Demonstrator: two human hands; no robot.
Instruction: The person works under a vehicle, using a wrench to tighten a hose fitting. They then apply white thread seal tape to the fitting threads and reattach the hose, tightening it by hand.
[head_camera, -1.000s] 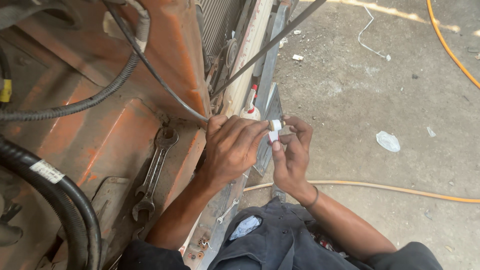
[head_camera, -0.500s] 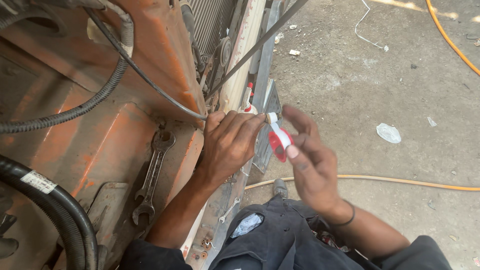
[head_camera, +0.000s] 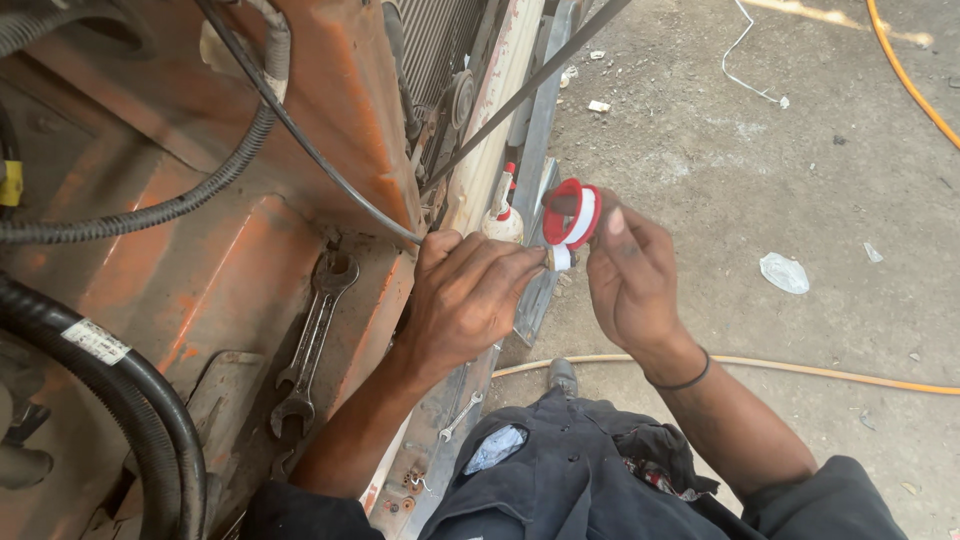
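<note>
Two hands are being used: a red-rimmed tape spool (head_camera: 572, 213), now lifted higher than before, is being gripped by the right hand (head_camera: 632, 285); a small fitting (head_camera: 556, 259) is being pinched by the left hand (head_camera: 466, 300), suggesting wrapping underway.

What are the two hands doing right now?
Left hand: closed, pinching a small fitting with white tape.
Right hand: closed, holding the red tape spool.

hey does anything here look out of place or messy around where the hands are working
A few things. An open-ended wrench lies loose on the orange machine body, not stowed. Scraps of white litter dot the concrete ground. The right hand holds a red-rimmed roll of white tape near the left hand; nothing looks spilled.
</note>
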